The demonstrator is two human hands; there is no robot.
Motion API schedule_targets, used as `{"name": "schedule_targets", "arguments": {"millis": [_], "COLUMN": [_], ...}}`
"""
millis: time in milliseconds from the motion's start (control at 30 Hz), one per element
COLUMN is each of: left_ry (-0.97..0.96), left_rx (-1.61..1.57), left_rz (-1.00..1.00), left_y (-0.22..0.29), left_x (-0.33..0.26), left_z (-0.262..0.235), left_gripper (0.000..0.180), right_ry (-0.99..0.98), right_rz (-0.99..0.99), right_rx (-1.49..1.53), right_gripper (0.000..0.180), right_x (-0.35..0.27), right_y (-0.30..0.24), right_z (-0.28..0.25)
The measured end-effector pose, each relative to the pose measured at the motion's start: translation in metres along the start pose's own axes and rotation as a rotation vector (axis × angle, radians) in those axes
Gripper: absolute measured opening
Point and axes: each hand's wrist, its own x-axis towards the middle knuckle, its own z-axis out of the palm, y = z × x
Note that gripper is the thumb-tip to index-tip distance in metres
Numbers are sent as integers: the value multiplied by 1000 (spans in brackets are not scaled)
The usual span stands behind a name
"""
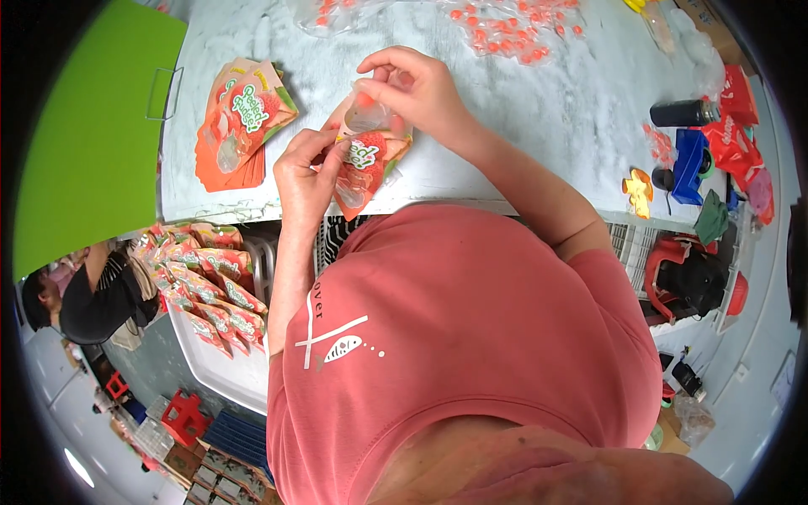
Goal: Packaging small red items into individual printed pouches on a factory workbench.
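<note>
Near the table's front edge, my left hand (308,175) is closed on the left side of a red and pink snack pouch (367,165) with a fruit picture and green lettering. At the pouch's upper end my right hand (423,94) pinches a small clear plastic packet (373,115), with an orange-red piece showing in it. The packet's lower part meets the pouch top; I cannot tell how much of it is inside. To the left, a fanned stack of similar flat pouches (244,118) lies on the table.
Clear bags with orange-red balls (522,38) lie at the table's far side. A black bottle (683,113), a blue holder (690,168) and red bags (732,147) crowd the right end. Lower left, a white tray (210,374) holds several filled pouches (206,282). Another person (97,295) is beyond it.
</note>
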Motion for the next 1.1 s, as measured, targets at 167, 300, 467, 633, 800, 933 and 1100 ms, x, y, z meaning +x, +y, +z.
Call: {"name": "schedule_targets", "arguments": {"millis": [167,300,467,633,800,933,1100], "left_ry": [-25,-32,-39,-21,-59,-279,-530], "left_rx": [-42,-44,-235,-22,187,392,548], "left_rz": [-20,-27,-50,-2,74,258,232], "left_y": [0,-3,-7,-9,-13,-2,-5], "left_x": [2,3,4,1,9,36,61], "left_z": [0,0,2,2,24,42,54], "left_gripper": [15,15,13,16,28,40,31], "right_ry": [126,52,-144,-99,192,195,281], "right_rz": [-643,-441,-527,-322,-44,69,-392], "right_rx": [-632,-317,-109,214,-224,-396,-871], "right_gripper": [16,24,35,33,23,21,32], "right_x": [8,6,5,3,-19,-55,-35], "right_y": [9,9,-5,-7,61,99,102], "right_z": [2,10,18,6,-64,-77,-70]}}
